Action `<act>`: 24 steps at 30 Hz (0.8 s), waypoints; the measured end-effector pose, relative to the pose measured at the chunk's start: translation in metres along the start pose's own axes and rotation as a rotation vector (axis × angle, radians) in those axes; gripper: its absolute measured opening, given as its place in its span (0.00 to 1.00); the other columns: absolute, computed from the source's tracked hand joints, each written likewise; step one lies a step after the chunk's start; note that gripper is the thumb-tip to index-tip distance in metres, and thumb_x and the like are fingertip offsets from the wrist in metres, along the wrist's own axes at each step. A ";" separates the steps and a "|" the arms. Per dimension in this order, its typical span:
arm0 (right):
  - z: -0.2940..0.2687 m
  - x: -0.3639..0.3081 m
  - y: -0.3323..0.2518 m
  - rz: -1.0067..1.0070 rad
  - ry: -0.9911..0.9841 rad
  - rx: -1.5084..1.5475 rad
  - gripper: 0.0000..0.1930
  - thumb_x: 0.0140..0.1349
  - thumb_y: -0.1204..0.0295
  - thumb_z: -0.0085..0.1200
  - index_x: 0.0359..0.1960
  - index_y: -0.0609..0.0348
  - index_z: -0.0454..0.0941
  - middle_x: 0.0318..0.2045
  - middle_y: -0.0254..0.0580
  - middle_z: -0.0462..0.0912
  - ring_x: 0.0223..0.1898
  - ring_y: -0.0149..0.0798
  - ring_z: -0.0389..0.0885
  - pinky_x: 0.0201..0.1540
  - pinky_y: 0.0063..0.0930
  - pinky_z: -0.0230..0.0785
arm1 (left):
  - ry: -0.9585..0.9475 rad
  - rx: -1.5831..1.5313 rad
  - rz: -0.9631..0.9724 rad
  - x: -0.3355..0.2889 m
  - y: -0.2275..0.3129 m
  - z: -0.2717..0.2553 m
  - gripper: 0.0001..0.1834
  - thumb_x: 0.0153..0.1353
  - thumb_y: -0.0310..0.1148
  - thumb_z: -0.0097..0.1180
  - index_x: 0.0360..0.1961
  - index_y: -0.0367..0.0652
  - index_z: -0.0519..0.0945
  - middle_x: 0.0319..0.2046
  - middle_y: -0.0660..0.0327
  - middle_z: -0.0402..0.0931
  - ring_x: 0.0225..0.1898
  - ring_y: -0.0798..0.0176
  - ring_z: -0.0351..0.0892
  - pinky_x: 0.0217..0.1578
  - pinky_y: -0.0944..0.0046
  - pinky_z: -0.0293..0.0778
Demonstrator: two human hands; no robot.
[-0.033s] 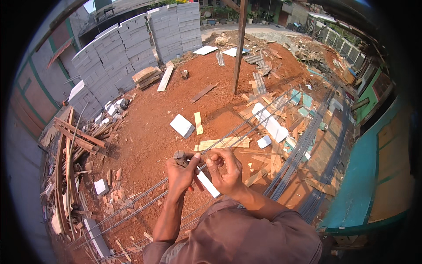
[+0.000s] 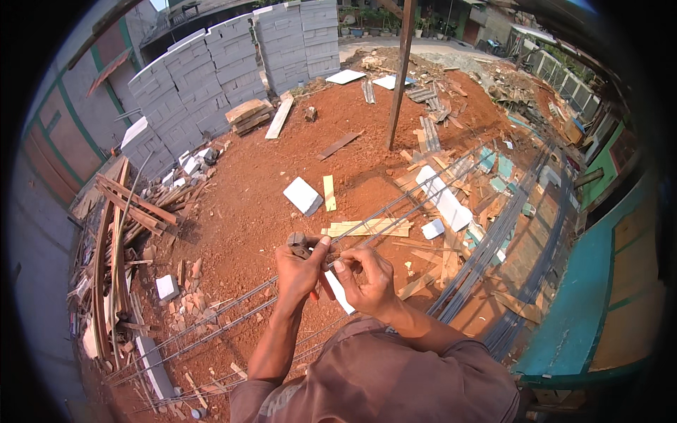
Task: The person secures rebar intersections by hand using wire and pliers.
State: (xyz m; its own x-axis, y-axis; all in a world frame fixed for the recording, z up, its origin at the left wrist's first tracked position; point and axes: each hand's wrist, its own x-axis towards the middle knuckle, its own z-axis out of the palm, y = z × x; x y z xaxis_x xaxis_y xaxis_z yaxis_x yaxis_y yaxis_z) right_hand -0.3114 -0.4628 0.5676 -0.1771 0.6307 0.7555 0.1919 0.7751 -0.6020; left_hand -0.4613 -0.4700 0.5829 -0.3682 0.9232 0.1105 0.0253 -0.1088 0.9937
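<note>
Where the two hands are working side by side near the middle of the frame, I am holding a pair of dark-headed pincers [image 2: 299,244] in the left hand [image 2: 299,273], its fingers wrapping firmly around the tool while a red handle [image 2: 314,295] is showing below the fist. I cannot tell whether the tool's jaws are standing apart or together. With the right hand [image 2: 370,282], just beside it, I am bending thumb and forefinger toward each other at a pair of thin steel bars [image 2: 384,210]; I cannot tell whether they are pinching something. The bars are running aslant from the lower left of the frame, past both hands, to the upper right. Between the forearms, a white strip [image 2: 340,292] is showing. Just above the hands, yellow boards [image 2: 374,228] are lying on red soil [image 2: 240,211], and a white block [image 2: 303,196] is resting near a short yellow slat [image 2: 329,192]. Right of centre, a long white slab [image 2: 443,197] is lying aslant, and a bundle of grey rods [image 2: 471,264] is stretching toward the lower right. At the left, rough timber [image 2: 101,282] is lying heaped, while stacked pale blocks [image 2: 233,63] are filling the upper left. A teal panel [image 2: 564,310] is lining the lower right, and a brown shirt [image 2: 395,374] is covering the bottom middle.
</note>
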 end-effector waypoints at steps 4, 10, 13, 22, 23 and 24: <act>0.008 -0.021 0.021 0.095 -0.305 -0.053 0.10 0.64 0.69 0.66 0.36 0.64 0.80 0.27 0.48 0.82 0.24 0.44 0.83 0.27 0.36 0.73 | 0.080 -0.078 -0.145 0.020 0.004 0.018 0.11 0.67 0.31 0.64 0.36 0.30 0.86 0.19 0.60 0.81 0.14 0.72 0.75 0.14 0.69 0.68; 0.010 -0.012 0.061 0.381 -0.401 -0.116 0.20 0.59 0.66 0.68 0.46 0.65 0.76 0.36 0.54 0.81 0.34 0.56 0.83 0.35 0.45 0.74 | 0.299 -0.119 -0.071 0.048 -0.020 0.046 0.10 0.68 0.29 0.63 0.39 0.28 0.86 0.21 0.59 0.82 0.17 0.70 0.77 0.16 0.67 0.71; 0.014 -0.005 0.100 0.030 -0.188 -0.264 0.28 0.56 0.69 0.68 0.54 0.68 0.70 0.43 0.57 0.79 0.41 0.60 0.81 0.41 0.48 0.74 | 0.325 -0.105 -0.111 0.064 -0.035 0.078 0.10 0.68 0.29 0.63 0.40 0.29 0.86 0.22 0.60 0.82 0.18 0.72 0.76 0.17 0.69 0.69; -0.003 0.002 0.171 0.080 -0.393 -0.017 0.27 0.55 0.75 0.62 0.57 0.72 0.69 0.48 0.58 0.80 0.46 0.60 0.82 0.47 0.48 0.76 | 0.529 0.091 -0.061 0.104 -0.078 0.114 0.10 0.65 0.31 0.66 0.39 0.31 0.88 0.27 0.62 0.84 0.24 0.72 0.77 0.25 0.68 0.73; -0.009 -0.003 0.182 0.100 -0.417 -0.078 0.27 0.55 0.77 0.60 0.57 0.72 0.68 0.49 0.58 0.80 0.46 0.60 0.82 0.47 0.48 0.77 | 0.496 0.131 -0.109 0.105 -0.064 0.126 0.11 0.65 0.31 0.66 0.40 0.31 0.88 0.28 0.60 0.85 0.28 0.70 0.80 0.30 0.66 0.76; -0.011 -0.004 0.184 0.110 -0.443 -0.117 0.26 0.55 0.79 0.59 0.56 0.72 0.68 0.49 0.59 0.80 0.46 0.60 0.82 0.47 0.47 0.77 | 0.527 0.133 -0.105 0.108 -0.065 0.125 0.11 0.65 0.31 0.66 0.40 0.31 0.88 0.28 0.60 0.85 0.28 0.70 0.80 0.30 0.66 0.76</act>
State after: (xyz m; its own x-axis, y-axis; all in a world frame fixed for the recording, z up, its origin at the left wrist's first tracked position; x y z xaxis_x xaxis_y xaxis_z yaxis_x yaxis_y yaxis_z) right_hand -0.2647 -0.3233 0.4568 -0.5398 0.6844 0.4901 0.3361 0.7090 -0.6200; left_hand -0.3869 -0.3174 0.5320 -0.7896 0.6133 0.0209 0.0677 0.0532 0.9963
